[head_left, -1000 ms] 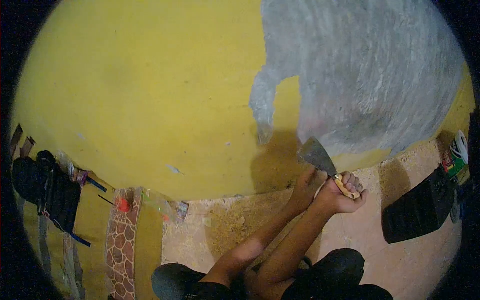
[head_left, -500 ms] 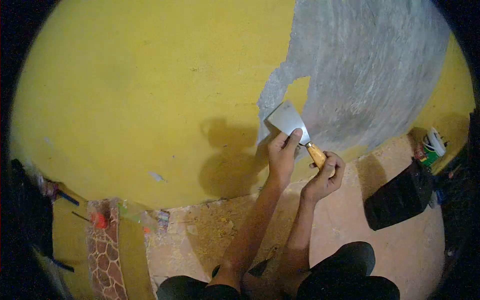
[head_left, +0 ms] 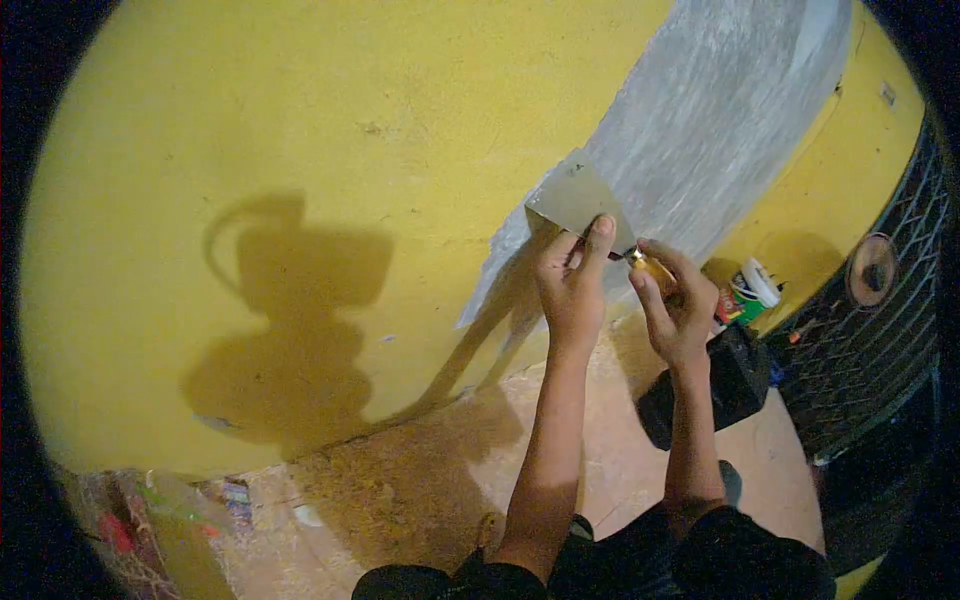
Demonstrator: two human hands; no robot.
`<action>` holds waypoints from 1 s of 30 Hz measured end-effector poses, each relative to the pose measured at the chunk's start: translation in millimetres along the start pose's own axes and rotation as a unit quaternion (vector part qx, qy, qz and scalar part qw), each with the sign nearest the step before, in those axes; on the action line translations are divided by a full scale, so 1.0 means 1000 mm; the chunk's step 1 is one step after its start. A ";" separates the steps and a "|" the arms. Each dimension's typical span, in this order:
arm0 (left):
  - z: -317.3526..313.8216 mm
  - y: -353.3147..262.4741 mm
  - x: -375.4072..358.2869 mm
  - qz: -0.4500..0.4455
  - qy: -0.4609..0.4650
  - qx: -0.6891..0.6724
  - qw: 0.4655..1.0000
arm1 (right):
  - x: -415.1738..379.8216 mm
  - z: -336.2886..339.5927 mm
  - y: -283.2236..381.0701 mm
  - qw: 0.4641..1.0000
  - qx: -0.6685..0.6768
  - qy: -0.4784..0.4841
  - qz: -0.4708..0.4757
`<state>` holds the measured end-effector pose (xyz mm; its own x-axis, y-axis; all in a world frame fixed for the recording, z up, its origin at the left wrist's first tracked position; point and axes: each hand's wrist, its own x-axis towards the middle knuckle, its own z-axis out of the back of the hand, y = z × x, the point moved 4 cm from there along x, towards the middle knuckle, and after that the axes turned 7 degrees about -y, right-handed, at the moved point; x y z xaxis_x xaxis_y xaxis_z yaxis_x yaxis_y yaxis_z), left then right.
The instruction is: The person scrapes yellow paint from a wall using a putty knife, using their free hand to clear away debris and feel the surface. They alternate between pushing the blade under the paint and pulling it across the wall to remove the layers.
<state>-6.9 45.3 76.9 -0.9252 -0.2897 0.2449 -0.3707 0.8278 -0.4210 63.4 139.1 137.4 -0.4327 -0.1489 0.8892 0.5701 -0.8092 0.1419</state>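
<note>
A wide-bladed scraper (head_left: pixel 583 196) with a wooden handle is held up in front of the wall. My left hand (head_left: pixel 577 285) pinches the lower part of its blade, thumb on the near face. The fingers of my right hand (head_left: pixel 682 308) are wrapped round the handle. Behind the blade, the yellow wall (head_left: pixel 400 130) borders a bare grey patch (head_left: pixel 720 120) with a ragged edge. Whether the blade touches the wall, I cannot tell.
A black box-like object (head_left: pixel 735 375) lies on the floor (head_left: pixel 640 400) at the right, beside a green and white container (head_left: pixel 752 292). A dark metal lattice (head_left: pixel 860 350) stands at the far right. Yellowish dust and scraps lie along the wall's foot.
The view has turned, so the black object and container appear further left. The blade now faces the camera more broadly, and my right hand has moved up closer to the blade.
</note>
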 end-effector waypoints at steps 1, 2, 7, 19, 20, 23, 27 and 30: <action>-0.004 -0.006 0.001 -0.010 -0.006 -0.002 1.000 | 0.010 0.003 0.002 0.999 -0.017 0.036 -0.005; -0.006 -0.010 0.001 -0.022 -0.013 -0.001 1.000 | 0.017 0.003 0.002 0.997 -0.031 0.072 -0.010; -0.009 0.011 0.000 0.001 -0.004 -0.010 1.000 | 0.013 0.006 -0.029 0.998 -0.009 0.054 0.044; -0.001 -0.016 0.005 -0.042 -0.015 0.087 0.995 | 0.004 -0.016 -0.023 0.997 0.074 0.001 0.021; -0.002 -0.016 0.004 -0.038 -0.004 0.034 0.999 | 0.006 -0.012 -0.017 0.997 0.073 0.005 0.021; -0.004 0.006 -0.002 -0.013 -0.026 0.064 0.998 | -0.002 -0.003 -0.026 0.998 0.060 0.004 0.025; 0.007 -0.004 0.009 -0.049 -0.027 0.114 0.992 | 0.004 -0.015 -0.009 0.997 0.053 0.031 -0.035; 0.005 -0.009 -0.002 0.004 -0.028 0.103 0.994 | -0.002 -0.007 -0.020 0.997 0.073 -0.004 0.027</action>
<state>-2.3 36.6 76.1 -0.9288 -0.3150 0.1950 -0.3674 0.7156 -0.5940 47.5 151.8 129.2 -0.3937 -0.1858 0.9003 0.6879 -0.7092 0.1545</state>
